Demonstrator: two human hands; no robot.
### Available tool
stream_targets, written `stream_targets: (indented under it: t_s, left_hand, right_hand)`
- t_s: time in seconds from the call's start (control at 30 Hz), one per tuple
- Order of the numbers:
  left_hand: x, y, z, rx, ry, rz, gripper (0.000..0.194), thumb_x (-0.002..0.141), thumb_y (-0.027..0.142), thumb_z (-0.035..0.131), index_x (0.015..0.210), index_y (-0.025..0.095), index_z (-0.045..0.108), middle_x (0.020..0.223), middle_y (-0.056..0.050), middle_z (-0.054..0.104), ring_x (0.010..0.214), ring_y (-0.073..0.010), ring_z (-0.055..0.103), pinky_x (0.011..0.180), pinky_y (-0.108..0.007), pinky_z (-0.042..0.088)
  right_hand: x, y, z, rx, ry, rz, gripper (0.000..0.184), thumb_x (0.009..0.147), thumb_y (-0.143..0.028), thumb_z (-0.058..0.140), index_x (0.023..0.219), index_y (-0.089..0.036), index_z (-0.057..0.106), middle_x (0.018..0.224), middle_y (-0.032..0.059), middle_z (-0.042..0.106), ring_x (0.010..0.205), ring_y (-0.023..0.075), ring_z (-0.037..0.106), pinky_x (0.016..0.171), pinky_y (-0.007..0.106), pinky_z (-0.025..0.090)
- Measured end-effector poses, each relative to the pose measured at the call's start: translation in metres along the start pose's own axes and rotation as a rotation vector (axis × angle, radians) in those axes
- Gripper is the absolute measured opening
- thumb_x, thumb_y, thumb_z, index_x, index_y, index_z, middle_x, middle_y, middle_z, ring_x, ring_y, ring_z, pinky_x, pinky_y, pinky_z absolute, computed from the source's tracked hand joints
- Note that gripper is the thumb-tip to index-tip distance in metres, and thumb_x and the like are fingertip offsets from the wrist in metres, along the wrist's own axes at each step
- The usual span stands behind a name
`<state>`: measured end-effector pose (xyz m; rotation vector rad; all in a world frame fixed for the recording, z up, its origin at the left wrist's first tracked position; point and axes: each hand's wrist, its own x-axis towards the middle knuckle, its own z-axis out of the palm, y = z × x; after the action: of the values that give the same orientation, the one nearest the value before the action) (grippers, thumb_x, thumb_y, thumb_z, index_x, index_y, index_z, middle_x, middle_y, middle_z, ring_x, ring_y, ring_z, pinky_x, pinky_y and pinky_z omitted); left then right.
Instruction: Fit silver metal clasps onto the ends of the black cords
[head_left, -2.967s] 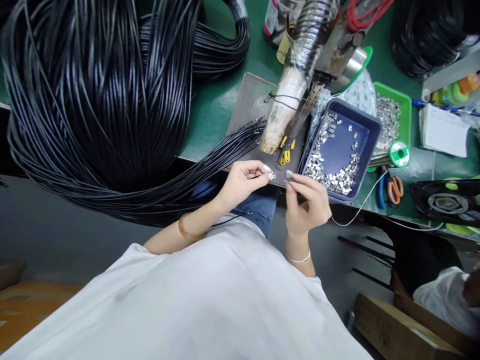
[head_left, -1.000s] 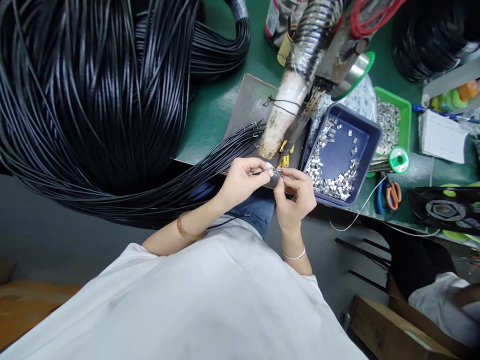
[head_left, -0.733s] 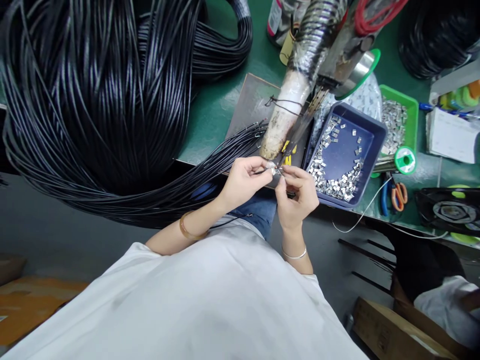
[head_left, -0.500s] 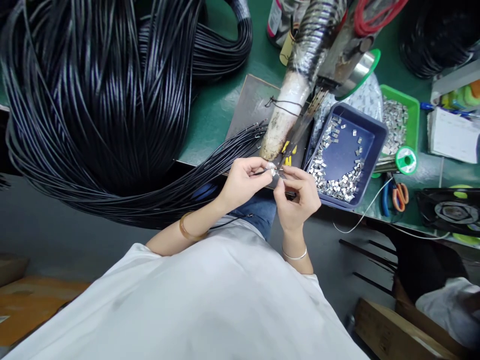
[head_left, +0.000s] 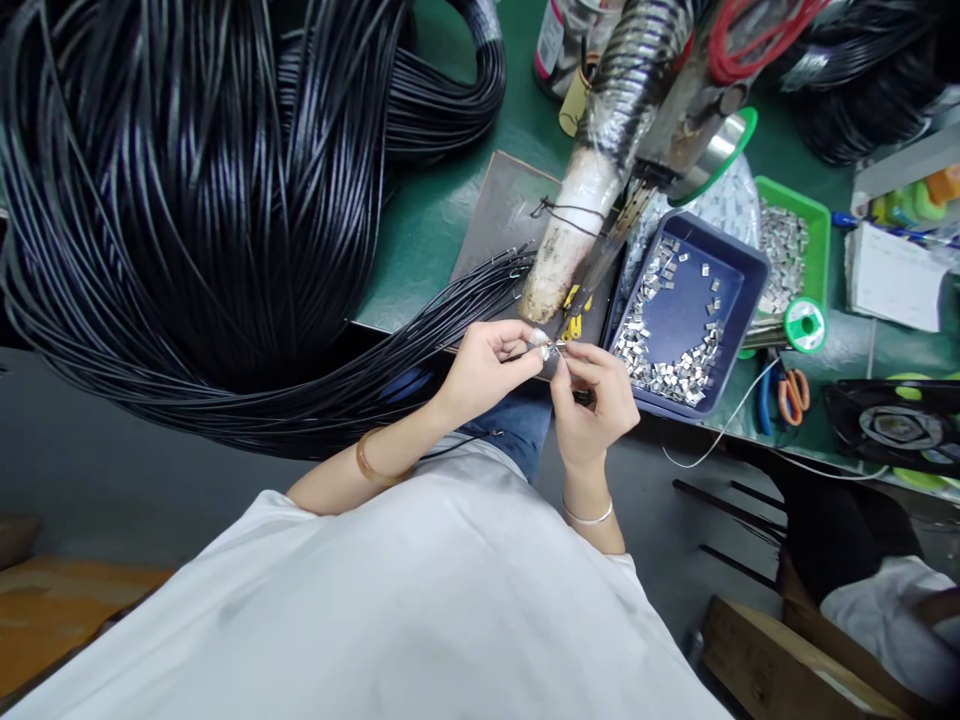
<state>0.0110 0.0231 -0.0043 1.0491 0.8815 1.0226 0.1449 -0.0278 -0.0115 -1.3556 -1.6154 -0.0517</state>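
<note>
My left hand [head_left: 491, 360] is closed in a pinch on the end of a thin black cable; white coverings show on its thumb and finger tips. My right hand [head_left: 598, 392] pinches a small silvery piece right against that end, too small to name. The two sets of fingertips almost meet, just below the soot-stained white mouth of a fume duct [head_left: 559, 255]. Left of the hands lies a bundle of black cables [head_left: 442, 325] with bared ends. To the right stands a blue tray [head_left: 739, 290] holding many small metal connector shells [head_left: 686, 375].
A large heap of black cable [head_left: 187, 200] fills the left. Yellow-handled pliers [head_left: 574, 318] lie under the duct. Rightward are a green bin [head_left: 821, 225] of metal parts, a solder spool [head_left: 805, 325], orange-and-blue-handled pliers [head_left: 791, 395] and a fan [head_left: 904, 425]. Another person's sleeve [head_left: 885, 620] shows lower right.
Both hands stay nearly in place, with the right fingertips shifting slightly at the cable end. The view has turned a little, so the things at right sit slightly further left.
</note>
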Motion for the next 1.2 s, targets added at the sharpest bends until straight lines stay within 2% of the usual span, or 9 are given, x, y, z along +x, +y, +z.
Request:
stream_targets:
  t_s: [0.4,0.7,0.97,1.2]
  left_hand:
    - [-0.001,-0.0038,-0.0006,0.111,0.0,0.061,0.011,0.074,0.023,0.068,0.07,0.013,0.064,0.052,0.005,0.038,0.049,-0.0046,0.03,0.047,-0.02,0.023]
    - [0.0005,0.0017,-0.0018,0.064,0.0,0.018,0.01,0.068,0.021,0.068,0.071,0.011,0.066,0.052,0.005,0.044,0.049,-0.0045,0.033,0.048,-0.02,0.025]
    - [0.0002,0.0018,-0.0026,0.032,-0.032,-0.045,0.013,0.068,0.023,0.07,0.07,0.011,0.065,0.052,0.005,0.042,0.048,-0.0041,0.032,0.047,-0.02,0.022]
    - [-0.0018,0.0016,-0.0004,0.059,0.0,0.015,0.013,0.071,0.023,0.07,0.074,0.012,0.063,0.052,0.006,0.037,0.049,-0.0039,0.029,0.047,-0.02,0.022]
  right_hand:
    - [0.0037,-0.0013,0.0014,-0.031,0.008,-0.003,0.014,0.082,-0.011,0.067,0.092,-0.021,0.066,0.098,0.0012,0.073,0.087,0.0117,0.07,0.061,0.021,0.055]
    - [0.0033,-0.0004,0.0009,-0.011,0.007,-0.065,0.017,0.079,-0.009,0.069,0.09,-0.021,0.064,0.1,0.0027,0.073,0.09,0.0122,0.071,0.075,0.024,0.06]
    - [-0.0003,0.0009,0.0003,-0.054,0.01,-0.13,0.019,0.08,-0.008,0.067,0.094,-0.021,0.062,0.101,0.0035,0.074,0.089,0.0113,0.071,0.069,0.02,0.058]
    - [0.0017,-0.0017,0.0018,-0.032,0.002,-0.013,0.013,0.083,-0.012,0.066,0.092,-0.021,0.063,0.098,0.0018,0.073,0.087,0.0118,0.07,0.054,0.018,0.052]
